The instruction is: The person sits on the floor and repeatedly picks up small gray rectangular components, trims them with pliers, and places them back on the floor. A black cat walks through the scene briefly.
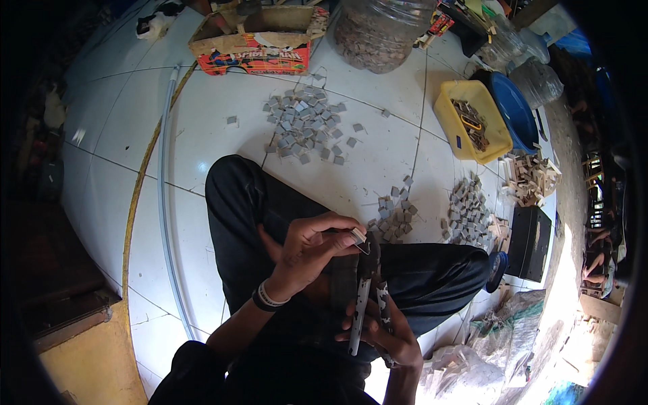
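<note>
The right hand (385, 331), nearest the camera, is closed round the handles of pliers (368, 290), whose long axis runs up toward the left hand (314, 246). That hand pinches a small grey square piece (357, 235) just above the plier tip, over the lap. Grey piece piles (307, 125) lie on the tiled floor (121, 121).

Left hand (307, 246) pinches small grey piece (357, 235); right hand (381, 334) grips pliers (365, 290)
</note>
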### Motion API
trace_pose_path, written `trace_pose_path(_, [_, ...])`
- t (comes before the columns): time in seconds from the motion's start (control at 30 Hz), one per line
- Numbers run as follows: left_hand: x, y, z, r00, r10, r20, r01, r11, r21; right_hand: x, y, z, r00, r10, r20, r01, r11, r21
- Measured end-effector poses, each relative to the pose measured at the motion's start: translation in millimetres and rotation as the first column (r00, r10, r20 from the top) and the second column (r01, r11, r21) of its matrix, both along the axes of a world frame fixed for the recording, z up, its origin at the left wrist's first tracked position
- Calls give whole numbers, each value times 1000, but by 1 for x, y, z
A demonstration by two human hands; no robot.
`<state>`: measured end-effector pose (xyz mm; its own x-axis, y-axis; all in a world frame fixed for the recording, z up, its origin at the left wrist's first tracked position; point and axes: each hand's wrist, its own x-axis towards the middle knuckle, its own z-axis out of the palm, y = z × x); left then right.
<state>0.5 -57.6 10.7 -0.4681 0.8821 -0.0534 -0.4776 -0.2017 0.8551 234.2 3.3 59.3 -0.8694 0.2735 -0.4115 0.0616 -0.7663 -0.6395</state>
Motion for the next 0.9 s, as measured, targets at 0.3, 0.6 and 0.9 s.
trace_pose_path(0.3, [0,-2,0,986,-33,-164,46,996,74,5,-11,-23,958,164,236,-169,986,4])
trace_pose_path(0.6, [14,0,-49,991,-52,-123,43,997,-70,10,-36,-50,853,40,520,-211,938,274])
trace_pose_path(0.9, [-6,15,-45,979,148,-141,-117,970,211,-13,-1,-23,820,-154,551,-378,576,725])
